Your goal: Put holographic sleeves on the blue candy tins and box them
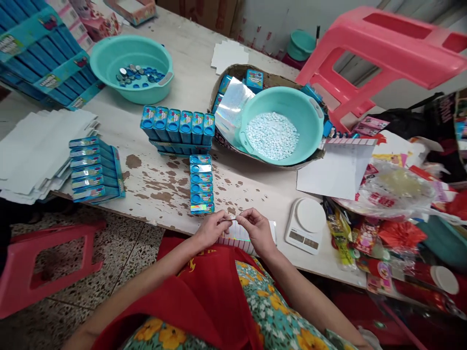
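Note:
My left hand [212,229] and my right hand [257,231] meet at the table's front edge, both closed in a pinch. A thin strip [233,219], seen almost edge-on, runs between their fingertips; its kind is too small to tell. Under the hands lies a shiny sheet [237,234] with a row of narrow stripes below it, partly hidden by the fingers. Just beyond my left hand is a row of small blue tins [201,188], the nearest with a rainbow glint on its end.
Blue tins in a tray [178,133] and another pack [98,169] stand farther left. A teal basin [282,146] of pale tablets rests on a cardboard box [219,97]. Another basin [131,48] holds blue and silver pieces. At right are a white scale [306,224] and plastic-wrapped clutter [386,194].

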Demonstrator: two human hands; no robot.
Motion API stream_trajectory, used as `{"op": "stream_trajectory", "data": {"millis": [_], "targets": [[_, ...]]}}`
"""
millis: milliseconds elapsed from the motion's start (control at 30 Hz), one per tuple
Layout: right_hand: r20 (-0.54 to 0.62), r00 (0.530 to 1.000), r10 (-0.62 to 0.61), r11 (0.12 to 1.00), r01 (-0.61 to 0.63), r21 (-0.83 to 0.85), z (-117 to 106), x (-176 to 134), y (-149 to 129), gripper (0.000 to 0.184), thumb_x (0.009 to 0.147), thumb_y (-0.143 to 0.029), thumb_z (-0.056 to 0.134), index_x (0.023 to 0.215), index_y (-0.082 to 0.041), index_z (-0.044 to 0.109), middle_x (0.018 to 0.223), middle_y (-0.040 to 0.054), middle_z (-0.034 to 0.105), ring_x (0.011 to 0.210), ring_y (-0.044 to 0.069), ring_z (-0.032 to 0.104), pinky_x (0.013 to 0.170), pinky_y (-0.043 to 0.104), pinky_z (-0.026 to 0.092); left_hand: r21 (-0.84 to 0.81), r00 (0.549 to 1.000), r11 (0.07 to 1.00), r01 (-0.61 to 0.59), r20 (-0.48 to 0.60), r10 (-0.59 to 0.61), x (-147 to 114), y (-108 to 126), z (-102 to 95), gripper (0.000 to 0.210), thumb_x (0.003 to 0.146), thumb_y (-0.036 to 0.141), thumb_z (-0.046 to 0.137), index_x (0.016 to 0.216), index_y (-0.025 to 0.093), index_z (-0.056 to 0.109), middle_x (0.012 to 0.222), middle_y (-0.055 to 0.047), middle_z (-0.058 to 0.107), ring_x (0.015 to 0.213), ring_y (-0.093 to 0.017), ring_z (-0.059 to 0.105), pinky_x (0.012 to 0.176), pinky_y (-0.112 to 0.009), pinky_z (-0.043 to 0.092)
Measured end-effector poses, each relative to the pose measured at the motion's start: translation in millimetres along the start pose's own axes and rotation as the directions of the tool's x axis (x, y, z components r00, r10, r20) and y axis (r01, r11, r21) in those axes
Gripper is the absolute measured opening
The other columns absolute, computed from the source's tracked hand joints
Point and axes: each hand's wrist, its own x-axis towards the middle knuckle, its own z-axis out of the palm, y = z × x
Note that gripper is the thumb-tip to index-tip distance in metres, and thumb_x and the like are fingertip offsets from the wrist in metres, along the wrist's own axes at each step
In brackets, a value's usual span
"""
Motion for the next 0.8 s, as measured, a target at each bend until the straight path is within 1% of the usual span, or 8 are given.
{"op": "stream_trajectory", "data": {"millis": [67, 167, 233, 333, 400, 633, 700, 800], "targets": [[-0.051, 0.999, -0.015, 1.000, 0.014, -0.027, 16, 7, 0, 0.023, 0.069, -0.041, 0.067, 0.071, -0.020, 0.060, 0.073, 0.0015, 0.058, 0.072, 0.016, 0.054, 0.067, 0.030, 0.045, -0.047, 0.995, 0.995, 0.083, -0.045, -0.086, -7, 1, -13.9, 0.022, 0.083, 0.037, 0.044, 0.077, 0.017, 0.052, 0.059, 0.003, 0.053, 0.055, -0.011, 0.053, 0.055, -0.023, 0.044], [-0.140, 0.986, -0.089, 0.991, 0.073, -0.113, 50, 22, 7, 0.022, 0.067, -0.041, 0.069, 0.070, -0.020, 0.067, 0.092, 0.0058, 0.056, 0.093, 0.020, 0.053, 0.077, 0.033, 0.045, 0.032, 0.988, 0.993, 0.116, -0.104, -0.112, -16, -2, -49.6, 0.026, 0.083, 0.040, 0.043, 0.073, 0.017, 0.051, 0.056, 0.004, 0.050, 0.048, -0.009, 0.049, 0.050, -0.021, 0.040], [-0.156, 0.980, -0.122, 0.986, 0.102, -0.130, 75, 35, 13, 0.022, 0.066, -0.041, 0.069, 0.070, -0.020, 0.069, 0.097, 0.0063, 0.053, 0.097, 0.021, 0.051, 0.079, 0.032, 0.044, 0.086, 0.987, 0.989, 0.122, -0.116, -0.112, -19, -6, -76.7, 0.029, 0.083, 0.042, 0.042, 0.073, 0.017, 0.050, 0.058, 0.004, 0.051, 0.045, -0.008, 0.047, 0.047, -0.020, 0.037], [-0.192, 0.969, -0.159, 0.982, 0.134, -0.137, 105, 51, 22, 0.021, 0.066, -0.040, 0.068, 0.071, -0.020, 0.070, 0.095, 0.0059, 0.050, 0.095, 0.020, 0.050, 0.083, 0.033, 0.042, 0.098, 0.980, 0.983, 0.154, -0.140, -0.140, -15, -12, -108.4, 0.024, 0.082, 0.042, 0.043, 0.085, 0.018, 0.048, 0.054, 0.007, 0.047, 0.041, -0.007, 0.043, 0.042, -0.019, 0.034], [-0.236, 0.956, -0.175, 0.979, 0.144, -0.143, 117, 58, 27, 0.021, 0.067, -0.039, 0.067, 0.069, -0.019, 0.069, 0.094, 0.0057, 0.049, 0.096, 0.020, 0.049, 0.087, 0.034, 0.040, 0.095, 0.973, 0.979, 0.179, -0.161, -0.163, -9, -16, -120.2, 0.024, 0.080, 0.039, 0.045, 0.095, 0.020, 0.045, 0.052, 0.008, 0.045, 0.042, -0.008, 0.042, 0.041, -0.018, 0.033], [-0.286, 0.939, -0.191, 0.972, 0.139, -0.191, 124, 63, 44, 0.017, 0.068, -0.034, 0.064, 0.065, -0.018, 0.062, 0.093, 0.0056, 0.045, 0.094, 0.019, 0.047, 0.089, 0.033, 0.037, 0.126, 0.990, 0.985, 0.119, -0.091, -0.108, 8, -34, -131.8, 0.014, 0.078, 0.030, 0.045, 0.087, 0.020, 0.041, 0.052, 0.008, 0.045, 0.049, -0.009, 0.042, 0.046, -0.017, 0.032], [-0.314, 0.932, -0.182, 0.971, 0.121, -0.206, 125, 64, 49, 0.018, 0.065, -0.033, 0.066, 0.070, -0.018, 0.058, 0.092, 0.0049, 0.046, 0.090, 0.018, 0.047, 0.085, 0.031, 0.039, 0.106, 0.993, 0.990, 0.096, -0.078, -0.088, 10, -41, -130.2, 0.013, 0.079, 0.030, 0.044, 0.086, 0.020, 0.039, 0.053, 0.008, 0.047, 0.050, -0.009, 0.045, 0.048, -0.017, 0.034], [-0.346, 0.931, -0.118, 0.980, 0.054, -0.189, 127, 67, 52, 0.032, 0.061, -0.034, 0.069, 0.082, -0.019, 0.050, 0.086, 0.0017, 0.049, 0.076, 0.016, 0.047, 0.073, 0.029, 0.041, 0.096, 0.986, 0.988, 0.117, -0.129, -0.104, 14, -54, -119.9, 0.014, 0.081, 0.031, 0.043, 0.088, 0.020, 0.037, 0.054, 0.008, 0.049, 0.045, -0.009, 0.045, 0.047, -0.019, 0.034]]}}
